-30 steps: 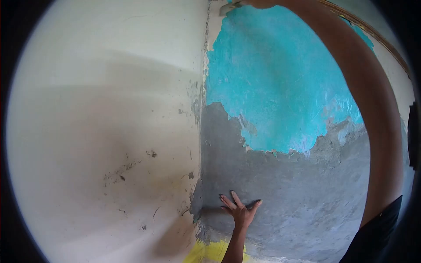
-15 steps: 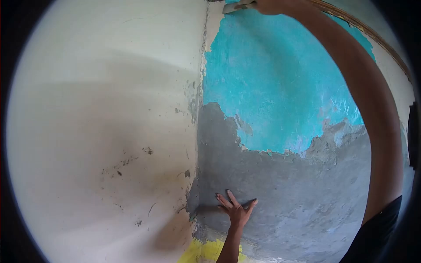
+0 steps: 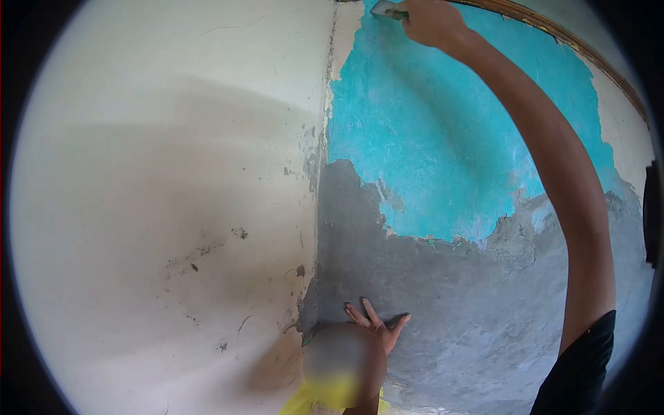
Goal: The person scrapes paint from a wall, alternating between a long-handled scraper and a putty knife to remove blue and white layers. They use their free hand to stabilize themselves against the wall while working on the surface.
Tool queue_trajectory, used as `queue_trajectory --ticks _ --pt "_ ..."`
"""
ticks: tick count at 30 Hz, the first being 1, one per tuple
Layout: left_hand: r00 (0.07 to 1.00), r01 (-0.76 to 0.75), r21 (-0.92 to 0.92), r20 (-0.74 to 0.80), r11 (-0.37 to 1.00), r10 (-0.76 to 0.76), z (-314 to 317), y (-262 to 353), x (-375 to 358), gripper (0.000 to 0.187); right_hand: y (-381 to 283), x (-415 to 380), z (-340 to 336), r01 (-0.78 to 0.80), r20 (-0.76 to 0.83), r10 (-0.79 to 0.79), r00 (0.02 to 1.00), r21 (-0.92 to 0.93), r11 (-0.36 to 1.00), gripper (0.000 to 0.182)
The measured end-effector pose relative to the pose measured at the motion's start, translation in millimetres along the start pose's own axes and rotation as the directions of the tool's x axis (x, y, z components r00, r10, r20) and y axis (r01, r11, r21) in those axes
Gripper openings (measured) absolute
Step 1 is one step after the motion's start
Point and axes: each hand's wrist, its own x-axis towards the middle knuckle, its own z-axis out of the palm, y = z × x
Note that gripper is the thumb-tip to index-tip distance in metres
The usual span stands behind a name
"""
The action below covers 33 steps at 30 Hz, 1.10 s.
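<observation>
High on the wall, my right hand (image 3: 434,24) grips the handle of a putty knife (image 3: 384,9). Its flat blade lies against the turquoise paint (image 3: 429,131), just right of a strip of bare cream wall (image 3: 346,41) near the corner. Lower down, my left hand (image 3: 379,325) rests on the grey plaster (image 3: 443,297) with its fingers spread, holding nothing. A blurred patch covers part of the left wrist and the corner beside it. The paint's lower and left edges are ragged, with small flakes along them.
A cream wall (image 3: 173,207) with dark scuffs meets the painted wall at a chipped vertical corner on the left. Along the top right runs a brown wooden trim (image 3: 553,28). Yellow paint (image 3: 297,401) shows at the bottom, and a dark object (image 3: 651,214) stands at the right edge.
My right hand and the putty knife have shifted right and slightly down, away from the cream strip. My left hand stays on the grey plaster. The view has moved slightly.
</observation>
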Motion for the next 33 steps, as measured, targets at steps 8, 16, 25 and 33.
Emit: queue_trajectory --ticks 8,16,25,33 --pt "1.0 0.005 -0.007 0.024 1.0 -0.005 -1.2 0.0 -0.1 0.13 -21.2 -12.0 28.6 0.1 -0.251 -0.103 0.963 -0.022 0.995 0.022" --pt "1.0 -0.003 -0.012 0.023 1.0 0.003 -1.3 -1.0 -0.6 0.13 -29.4 -2.7 30.4 0.131 -0.245 -0.136 0.96 -0.036 0.991 0.022" --pt "1.0 -0.017 0.002 0.024 1.0 0.017 0.0 -4.5 1.2 0.129 -38.4 -5.9 26.3 0.179 -0.202 -0.193 0.96 -0.086 0.98 0.025" --pt "0.998 0.012 0.004 0.059 1.0 -0.012 -3.4 -3.8 -1.1 0.128 -42.9 6.8 17.5 0.078 -0.138 -0.088 0.986 -0.08 0.994 0.023"
